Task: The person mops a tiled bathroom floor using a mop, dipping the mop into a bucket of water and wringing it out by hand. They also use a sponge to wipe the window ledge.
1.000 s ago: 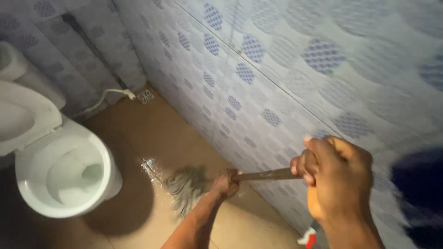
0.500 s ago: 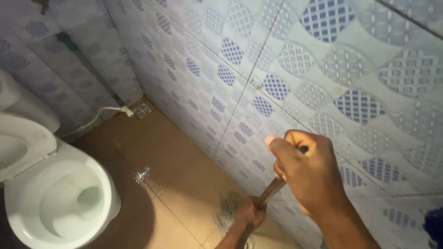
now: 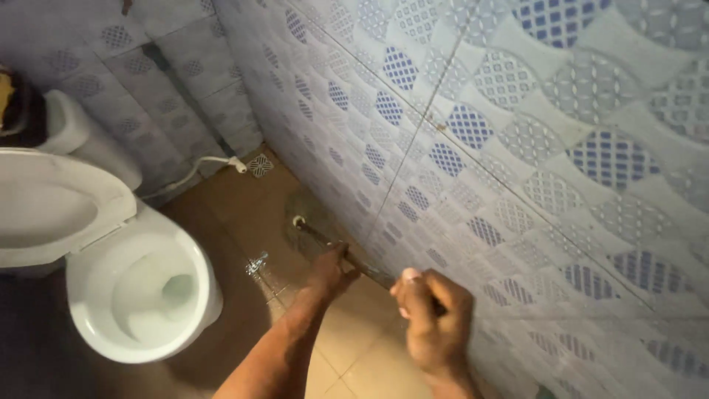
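Both hands are closed round the thin dark wooden handle of a mop, which runs low along the foot of the wall. The left hand grips it farther down the shaft, fingers wrapped over the top; the right hand is clenched round the upper end, close to the camera, thumb lying along the stick. Beyond the left hand the handle reaches to the mop's greyish, blurred head — it lies on the brown tiled floor, right where the floor meets the white wall tiled with blue lattice patterns.

To the left stands a white ceramic toilet, seat raised, well apart from the mop head. A small metal fitting glints on the floor between bowl and handle — and a white hose trails toward the corner, near a small square floor drain.
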